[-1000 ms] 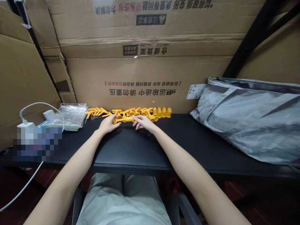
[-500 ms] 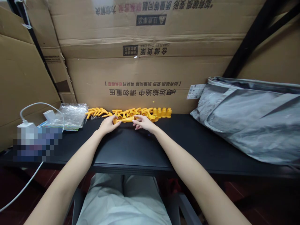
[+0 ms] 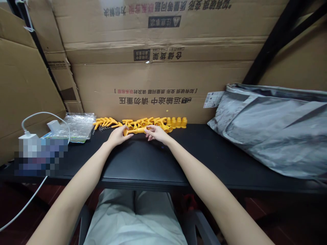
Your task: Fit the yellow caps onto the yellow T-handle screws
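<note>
A yellow plastic piece [image 3: 138, 130] with a slim body and a round flared left end lies level between my hands, just above the black table. My left hand [image 3: 117, 136] is closed on the flared end, thumb along its near side. My right hand [image 3: 157, 133] pinches the other end between thumb and fingertips. Right behind them are several yellow T-shaped handles with flared ends [image 3: 157, 124]. Further left lie several yellow handles [image 3: 105, 120] with thin metal spirals. Several yellow cup-shaped caps [image 3: 178, 122] stand upright to the right.
On the left are a clear plastic packet [image 3: 80, 124], a white charger [image 3: 29, 143] with a cable, and a blurred-out object [image 3: 42, 160]. A grey fabric bag [image 3: 270, 132] rests on the right side of the black table [image 3: 143, 163]. Cardboard [image 3: 158, 75] walls off the back.
The left fingers have shifted slightly around the flared end, and the piece has turned or slid a little between the hands. Everything else stays where it was.
</note>
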Demonstrator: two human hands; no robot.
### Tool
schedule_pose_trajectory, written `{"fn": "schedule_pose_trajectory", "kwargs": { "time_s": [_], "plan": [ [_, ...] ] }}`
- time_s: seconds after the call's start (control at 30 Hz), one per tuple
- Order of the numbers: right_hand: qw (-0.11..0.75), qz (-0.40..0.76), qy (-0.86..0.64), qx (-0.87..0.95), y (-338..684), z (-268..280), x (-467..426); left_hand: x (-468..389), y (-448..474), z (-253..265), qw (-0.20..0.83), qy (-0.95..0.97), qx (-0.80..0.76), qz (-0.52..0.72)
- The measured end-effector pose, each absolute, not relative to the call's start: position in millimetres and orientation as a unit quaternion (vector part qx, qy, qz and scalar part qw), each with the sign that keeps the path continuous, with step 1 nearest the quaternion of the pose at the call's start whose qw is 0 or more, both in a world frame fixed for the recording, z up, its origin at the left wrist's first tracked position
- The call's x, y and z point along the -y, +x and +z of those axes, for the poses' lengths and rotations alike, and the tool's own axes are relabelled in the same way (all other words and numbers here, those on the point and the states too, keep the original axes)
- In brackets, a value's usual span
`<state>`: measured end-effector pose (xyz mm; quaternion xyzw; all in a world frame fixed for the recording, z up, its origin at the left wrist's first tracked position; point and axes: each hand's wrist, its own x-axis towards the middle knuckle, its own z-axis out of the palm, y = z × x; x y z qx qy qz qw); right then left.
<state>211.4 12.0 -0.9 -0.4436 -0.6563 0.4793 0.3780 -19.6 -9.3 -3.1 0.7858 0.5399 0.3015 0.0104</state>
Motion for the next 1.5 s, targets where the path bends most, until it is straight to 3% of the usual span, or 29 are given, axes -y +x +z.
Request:
{"fn": "schedule_pose_trajectory", "kwargs": {
  "time_s": [0.17,0.4,0.53,0.6,0.7,0.87,1.13,1.33,1.5],
  "plan": [
    [0.382,0.475,-0.444,0.656,212,-2,-12,8,-20,-4,0.006,0.789,-0.541,0.292],
    [0.466,0.488,-0.368,0.64,212,-5,-17,7,-19,-8,0.045,0.78,-0.522,0.344],
    [0.575,0.302,-0.339,0.681,211,-5,-24,5,-20,-13,0.071,0.768,-0.51,0.381],
    [0.59,0.178,-0.334,0.713,211,-3,-24,1,-22,-16,0.061,0.774,-0.508,0.373],
    [0.548,0.025,-0.338,0.765,206,0,-22,-4,-25,-20,0.037,0.789,-0.503,0.35],
    [0.386,-0.116,-0.397,0.825,188,2,-28,-7,-23,-20,0.023,0.812,-0.493,0.312],
    [0.213,-0.17,-0.462,0.844,166,-14,-39,-3,-22,-16,0.029,0.815,-0.498,0.294],
    [0.189,-0.107,-0.467,0.857,177,-16,-32,-5,-18,-25,0.095,0.837,-0.463,0.276],
    [0.306,-0.108,-0.453,0.831,216,-8,-36,-12,-12,-38,0.109,0.837,-0.456,0.28]
  ]
}}
